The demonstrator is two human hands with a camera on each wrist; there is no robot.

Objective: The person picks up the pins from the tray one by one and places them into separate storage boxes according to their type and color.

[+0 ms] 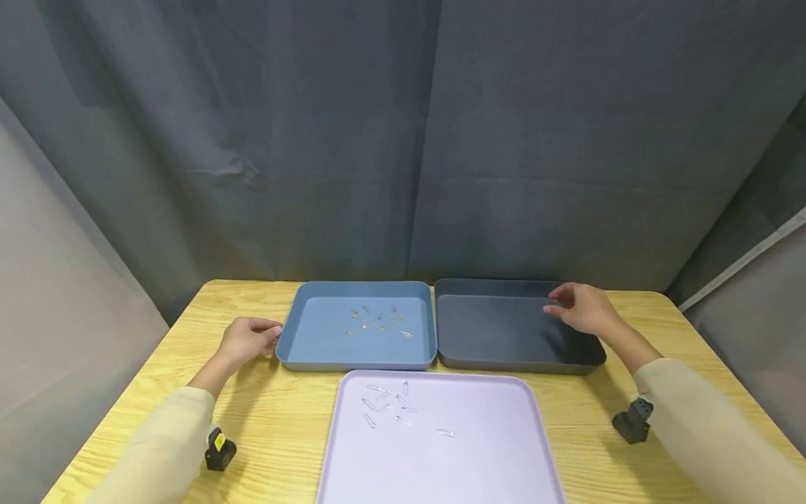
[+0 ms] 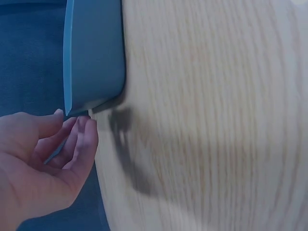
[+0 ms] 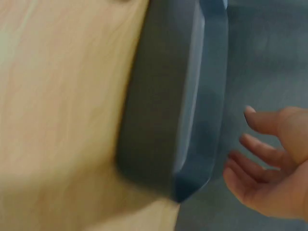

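A blue tray (image 1: pixel 324 339) and a dark grey tray (image 1: pixel 497 336) stand side by side at the back of a wooden table (image 1: pixel 277 420). Several small pins (image 1: pixel 378 320) lie in the blue tray. My left hand (image 1: pixel 248 341) is at the blue tray's left rim. In the left wrist view its loosely curled fingers (image 2: pixel 79 139) reach the tray's corner (image 2: pixel 91 62) and hold nothing. My right hand (image 1: pixel 582 308) hovers over the dark tray's right side. Its fingers (image 3: pixel 262 149) are relaxed and empty beside the tray wall (image 3: pixel 192 96).
A lavender tray (image 1: pixel 491 448) lies in front of me with several clear pins (image 1: pixel 387 406) near its far left corner. Grey curtains close off the back and sides. Bare table shows left and right of the trays.
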